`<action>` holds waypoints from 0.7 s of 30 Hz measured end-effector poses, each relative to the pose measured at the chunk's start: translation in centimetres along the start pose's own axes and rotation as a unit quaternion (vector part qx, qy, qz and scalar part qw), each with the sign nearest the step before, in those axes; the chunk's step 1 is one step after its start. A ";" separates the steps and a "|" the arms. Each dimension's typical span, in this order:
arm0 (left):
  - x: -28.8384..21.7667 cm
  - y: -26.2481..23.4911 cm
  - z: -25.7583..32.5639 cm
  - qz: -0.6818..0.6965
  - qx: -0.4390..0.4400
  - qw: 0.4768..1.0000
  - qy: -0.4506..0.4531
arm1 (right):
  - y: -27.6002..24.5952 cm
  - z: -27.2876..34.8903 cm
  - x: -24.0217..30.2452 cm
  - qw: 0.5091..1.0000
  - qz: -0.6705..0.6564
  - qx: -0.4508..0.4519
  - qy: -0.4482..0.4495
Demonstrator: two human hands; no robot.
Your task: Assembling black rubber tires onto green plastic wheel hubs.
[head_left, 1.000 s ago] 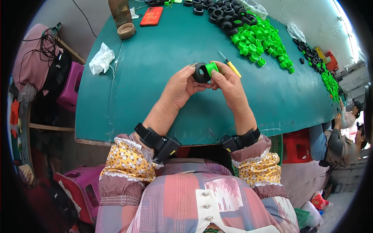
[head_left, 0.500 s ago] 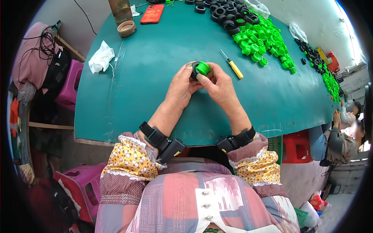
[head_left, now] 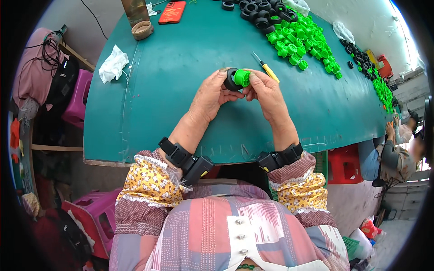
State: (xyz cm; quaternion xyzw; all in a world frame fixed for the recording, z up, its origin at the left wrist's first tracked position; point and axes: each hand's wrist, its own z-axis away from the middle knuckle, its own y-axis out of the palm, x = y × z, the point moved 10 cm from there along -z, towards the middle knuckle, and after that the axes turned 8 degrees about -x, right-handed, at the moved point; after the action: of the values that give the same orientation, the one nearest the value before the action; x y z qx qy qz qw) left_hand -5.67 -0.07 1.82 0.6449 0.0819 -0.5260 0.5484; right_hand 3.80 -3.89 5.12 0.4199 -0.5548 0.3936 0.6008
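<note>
Over the green table [head_left: 172,104], my left hand [head_left: 211,93] grips a black toy tyre [head_left: 231,80] by its outer side. A bright green wheel hub [head_left: 242,77] sits against the tyre's right side, held between the thumb and fingers of my right hand [head_left: 266,90]. The hub's open round end faces right and most of its body shows outside the tyre. Whether its left end is inside the tyre's hole I cannot tell. Just beyond my right hand lies a screwdriver [head_left: 270,72] with a yellow handle.
A heap of green hubs [head_left: 298,40] and a pile of black tyres [head_left: 262,13] lie at the far right. At the far left are a red phone [head_left: 172,12], a round lid [head_left: 142,30] and crumpled tissue [head_left: 113,64]. Other people [head_left: 400,149] sit along the right side.
My hands have drawn slightly apart. The green hub now stands out further right of the tyre and is turned more sideways. The whole view has shifted a little.
</note>
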 end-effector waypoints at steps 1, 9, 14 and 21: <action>0.0 0.1 0.0 -0.001 0.003 1.000 -0.001 | -0.2 0.0 0.1 1.000 0.015 -0.006 -0.005; -0.4 0.5 0.1 -0.041 -0.007 0.999 0.015 | -0.6 0.2 0.6 0.999 0.031 -0.036 -0.020; -1.0 0.3 0.1 -0.100 -0.028 0.993 0.047 | 0.2 0.6 1.6 0.984 0.127 -0.049 -0.115; -1.4 0.4 0.3 -0.068 -0.029 0.996 0.044 | 0.6 0.3 -0.1 0.982 -0.172 0.028 0.065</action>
State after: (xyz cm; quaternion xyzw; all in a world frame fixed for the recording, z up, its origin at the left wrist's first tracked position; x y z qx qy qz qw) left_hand -6.20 0.23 3.19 0.6441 0.1654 -0.5304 0.5258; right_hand 3.18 -3.94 5.03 0.4994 -0.4224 0.3261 0.6825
